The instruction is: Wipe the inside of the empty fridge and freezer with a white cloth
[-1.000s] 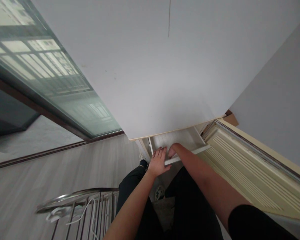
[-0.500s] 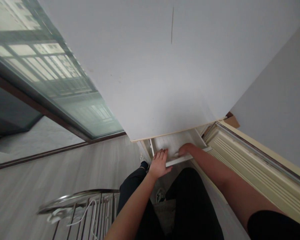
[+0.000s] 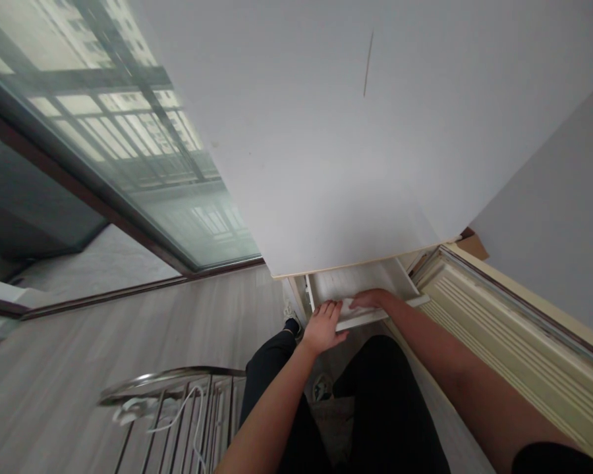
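Note:
A shallow white drawer (image 3: 390, 280) stands pulled out beneath the white tabletop (image 3: 336, 197). My left hand (image 3: 325, 326) grips the left part of the drawer's front panel, fingers over the top edge and thumb on the outer side. Inside the drawer, close behind that panel, my right hand (image 3: 370, 298) is closed on a thin white tissue or cloth (image 3: 346, 307), pressed low toward the drawer bottom. The fingertips of my right hand are partly hidden, and the white piece lies between the two hands.
A cream ribbed panel (image 3: 499, 342) runs along the right side. Behind my left arm is a metal-barred chair or rack (image 3: 178, 408) with a white cable on it. A glass sliding door (image 3: 192, 224) is at left. A cardboard box (image 3: 473, 245) shows beyond the tabletop's right corner.
My right hand has moved left within the drawer, nearer my left hand, and the white piece shows more clearly. My left hand stays on the front panel. The whole view has shifted slightly.

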Tool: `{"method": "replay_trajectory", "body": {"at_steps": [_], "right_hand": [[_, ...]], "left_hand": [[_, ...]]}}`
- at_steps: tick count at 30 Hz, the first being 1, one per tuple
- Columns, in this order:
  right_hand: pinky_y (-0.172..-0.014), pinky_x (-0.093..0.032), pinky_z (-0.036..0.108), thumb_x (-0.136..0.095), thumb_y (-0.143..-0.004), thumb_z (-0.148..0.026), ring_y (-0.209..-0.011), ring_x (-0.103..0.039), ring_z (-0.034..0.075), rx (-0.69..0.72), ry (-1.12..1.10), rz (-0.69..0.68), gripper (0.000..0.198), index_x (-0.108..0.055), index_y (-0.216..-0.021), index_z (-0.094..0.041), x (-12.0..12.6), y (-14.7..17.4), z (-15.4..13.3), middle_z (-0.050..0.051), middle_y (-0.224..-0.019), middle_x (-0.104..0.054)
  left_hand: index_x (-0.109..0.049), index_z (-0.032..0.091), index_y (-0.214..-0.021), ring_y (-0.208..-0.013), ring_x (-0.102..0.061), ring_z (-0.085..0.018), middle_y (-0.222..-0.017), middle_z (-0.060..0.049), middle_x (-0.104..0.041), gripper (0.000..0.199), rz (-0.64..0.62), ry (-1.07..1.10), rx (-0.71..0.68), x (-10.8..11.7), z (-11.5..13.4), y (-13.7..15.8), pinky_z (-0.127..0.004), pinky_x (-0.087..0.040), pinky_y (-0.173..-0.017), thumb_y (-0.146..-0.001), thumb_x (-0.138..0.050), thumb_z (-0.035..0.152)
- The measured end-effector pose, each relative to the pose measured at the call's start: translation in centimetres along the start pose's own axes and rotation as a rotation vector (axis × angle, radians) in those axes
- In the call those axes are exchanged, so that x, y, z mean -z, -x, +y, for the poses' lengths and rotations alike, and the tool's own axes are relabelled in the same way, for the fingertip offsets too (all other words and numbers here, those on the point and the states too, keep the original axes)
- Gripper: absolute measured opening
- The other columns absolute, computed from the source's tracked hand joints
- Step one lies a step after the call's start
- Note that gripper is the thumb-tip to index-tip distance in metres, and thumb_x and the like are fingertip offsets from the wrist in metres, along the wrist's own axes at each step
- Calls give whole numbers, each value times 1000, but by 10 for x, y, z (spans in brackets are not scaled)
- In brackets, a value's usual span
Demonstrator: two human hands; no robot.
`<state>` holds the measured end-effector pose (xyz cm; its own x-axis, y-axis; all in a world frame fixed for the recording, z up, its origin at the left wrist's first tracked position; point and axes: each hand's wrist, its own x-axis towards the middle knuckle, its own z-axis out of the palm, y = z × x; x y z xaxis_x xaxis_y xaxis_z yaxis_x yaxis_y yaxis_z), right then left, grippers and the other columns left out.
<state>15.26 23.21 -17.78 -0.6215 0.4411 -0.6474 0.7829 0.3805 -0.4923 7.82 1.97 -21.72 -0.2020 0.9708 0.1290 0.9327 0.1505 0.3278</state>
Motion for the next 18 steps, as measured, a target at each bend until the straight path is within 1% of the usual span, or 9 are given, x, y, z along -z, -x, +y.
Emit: {"method": "replay_trajectory", "body": {"at_steps": [3,5,7,9,10,12,13,15,18], "right_hand": [[-79,-57,30,-51,-99,-37,-89,-72,21,154,-152,-67,34,-74,-110,-14,-31,-5,-39,9,-96,-77],[-88,-55,29,-32,-105,-34,-100,-71,20,258,-236,-12,47,-68,-125,-11,-49,-4,-64,12,-112,-75],[-102,-51,30,-23,-106,-33,-116,-66,19,329,-281,76,53,-61,-136,-11,-64,0,-82,15,-130,-69],[-116,-40,33,-26,-106,-33,-135,-54,19,432,-249,164,52,-55,-144,-14,-79,6,-92,13,-148,-58],[-122,-33,36,-32,-104,-33,-145,-44,21,505,-174,197,51,-55,-146,-16,-87,8,-93,12,-156,-50],[-127,-21,47,-50,-97,-32,-156,-24,29,616,78,220,50,-59,-144,-19,-103,12,-94,10,-166,-34],[-128,-18,52,-58,-92,-29,-158,-16,34,627,216,226,51,-62,-142,-19,-111,12,-95,10,-169,-29],[-128,-13,57,-65,-84,-19,-158,-10,40,551,407,229,54,-66,-138,-16,-126,8,-98,13,-169,-28],[-130,-3,53,-62,-84,-8,-156,-21,39,450,438,183,51,-66,-135,-8,-142,-7,-115,21,-160,-41]], "left_hand": [[-42,10,-149,-139,-47,-38,-143,-23,-55,84,56,34,-20,-1,-1,0,-54,-39,-117,-82,-74,48],[-39,10,-150,-140,-46,-40,-146,-24,-52,90,155,89,37,-4,-1,4,-57,-39,-117,-79,-77,51],[-32,11,-152,-143,-43,-40,-151,-25,-46,94,300,175,121,-12,1,17,-58,-39,-117,-80,-76,52],[-24,14,-156,-149,-37,-37,-157,-24,-39,88,440,266,198,-27,3,40,-59,-38,-118,-89,-68,48],[-22,15,-157,-151,-35,-35,-159,-24,-37,79,485,300,237,-36,5,53,-58,-37,-119,-94,-61,42],[-19,17,-158,-152,-34,-33,-159,-23,-38,74,504,370,299,-56,7,82,-58,-37,-120,-97,-56,37],[-19,17,-158,-152,-35,-33,-159,-22,-38,74,488,406,323,-66,7,95,-59,-38,-120,-97,-56,36],[-20,18,-158,-152,-36,-35,-160,-23,-37,72,442,474,369,-81,8,115,-61,-37,-120,-97,-55,34],[-27,17,-155,-152,-36,-34,-160,-23,-38,67,387,582,404,-93,7,127,-59,-36,-121,-97,-54,35]]}}
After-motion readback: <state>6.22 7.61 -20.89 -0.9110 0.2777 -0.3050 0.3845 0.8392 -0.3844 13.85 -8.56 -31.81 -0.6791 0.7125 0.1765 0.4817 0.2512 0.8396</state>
